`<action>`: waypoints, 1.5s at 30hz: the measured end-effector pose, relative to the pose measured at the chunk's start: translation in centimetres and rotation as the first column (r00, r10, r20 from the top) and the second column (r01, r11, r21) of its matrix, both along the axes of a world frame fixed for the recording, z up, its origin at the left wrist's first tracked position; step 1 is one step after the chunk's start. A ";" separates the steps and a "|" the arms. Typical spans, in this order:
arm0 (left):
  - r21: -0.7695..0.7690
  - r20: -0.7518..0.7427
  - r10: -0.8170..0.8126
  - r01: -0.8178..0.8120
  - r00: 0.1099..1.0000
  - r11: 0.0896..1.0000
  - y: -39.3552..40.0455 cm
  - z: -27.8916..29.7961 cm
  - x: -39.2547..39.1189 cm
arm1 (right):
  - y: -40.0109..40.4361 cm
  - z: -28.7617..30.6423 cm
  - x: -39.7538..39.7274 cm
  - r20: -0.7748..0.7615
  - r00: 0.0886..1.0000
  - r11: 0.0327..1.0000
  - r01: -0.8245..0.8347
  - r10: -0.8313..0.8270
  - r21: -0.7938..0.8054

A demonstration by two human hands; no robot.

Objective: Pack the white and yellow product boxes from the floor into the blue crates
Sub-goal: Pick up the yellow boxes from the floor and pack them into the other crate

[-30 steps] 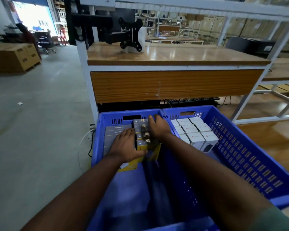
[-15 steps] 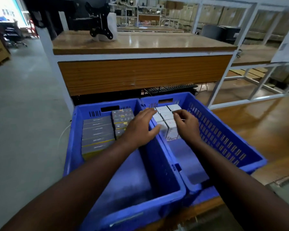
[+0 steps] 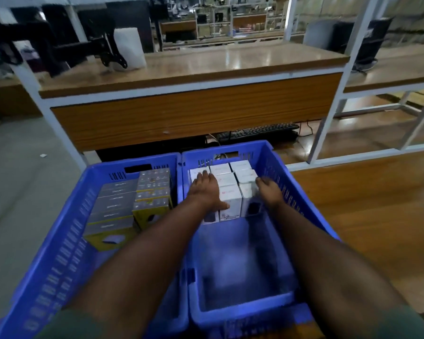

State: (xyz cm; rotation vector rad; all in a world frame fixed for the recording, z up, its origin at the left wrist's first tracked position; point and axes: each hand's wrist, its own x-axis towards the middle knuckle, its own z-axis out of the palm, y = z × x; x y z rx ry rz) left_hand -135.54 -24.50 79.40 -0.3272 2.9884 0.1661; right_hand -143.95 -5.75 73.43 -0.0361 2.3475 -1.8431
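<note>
Blue crates [image 3: 274, 165]: moulded plastic, slotted walls, slight sheen. White boxes [image 3: 228, 192]: smooth cardboard, faintly glossy. Yellow boxes [image 3: 152, 192]: printed cardboard. Bench top [image 3: 230, 62]: wood-grain laminate, shiny. Frame [image 3: 328, 113]: white painted metal. Floor [image 3: 17, 172]: matt grey concrete.

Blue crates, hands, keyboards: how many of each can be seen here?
Blue crates: 2 (left crate, right crate)
Hands: 2 (left hand, right hand)
Keyboards: 1 (keyboard)
Total: 5
</note>
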 end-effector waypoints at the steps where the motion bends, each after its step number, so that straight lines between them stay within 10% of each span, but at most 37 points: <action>1: -0.001 0.026 0.026 -0.026 0.999 1.000 0.3 -0.4 -0.3 | -0.2 0.0 -0.2 0.011 0.999 0.999 -0.030 0.031 -0.038; 15: 0.144 0.018 0.096 -0.098 0.995 0.985 0.0 -5.2 -2.8 | -1.3 -0.3 -4.3 0.268 0.926 0.926 -0.169 0.267 -0.338; 39: 0.065 -0.025 0.044 -0.042 0.999 0.997 0.7 -3.3 -1.8 | -1.3 1.3 -3.4 0.072 0.989 0.989 -0.136 0.131 0.059; 45: 0.023 -0.159 -0.033 0.037 0.987 0.999 0.8 -0.8 0.4 | -0.9 3.6 -0.9 -0.158 0.970 0.908 -0.105 0.183 0.406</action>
